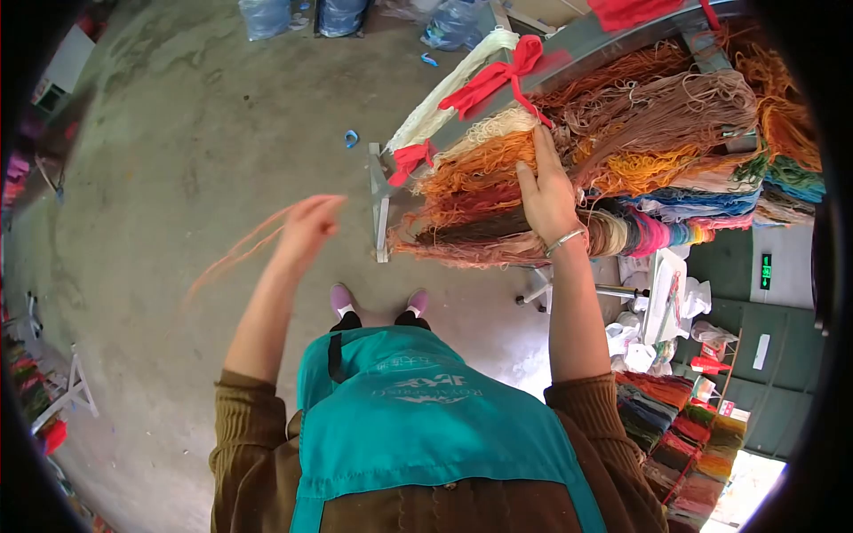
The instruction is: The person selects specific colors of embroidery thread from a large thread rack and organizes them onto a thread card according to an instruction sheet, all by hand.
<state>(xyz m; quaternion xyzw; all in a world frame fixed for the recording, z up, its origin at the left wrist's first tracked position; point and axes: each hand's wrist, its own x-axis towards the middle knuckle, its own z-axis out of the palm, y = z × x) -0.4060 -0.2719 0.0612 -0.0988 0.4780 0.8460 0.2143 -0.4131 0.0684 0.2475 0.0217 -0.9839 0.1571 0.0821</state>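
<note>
My left hand [311, 224] is closed in a fist over the floor, left of the rack. Thin strands of orange yarn [238, 253] trail from it down to the left, blurred at the ends. My right hand [547, 197], with a bracelet on the wrist, lies with fingers stretched out against the hanging yarn. Beside it are orange yarn skeins [506, 158] on the left and brownish-pink yarn [662, 115] on the right. Red cloth ties [498, 80] are knotted on the metal rack [382, 222] just above.
Further skeins in blue [693, 200], pink and yellow hang behind the front row. More yarn bundles [684, 435] are stacked at the lower right. Plastic bags [267, 18] stand at the top. A blue tape ring [351, 139] lies on the concrete floor [178, 178].
</note>
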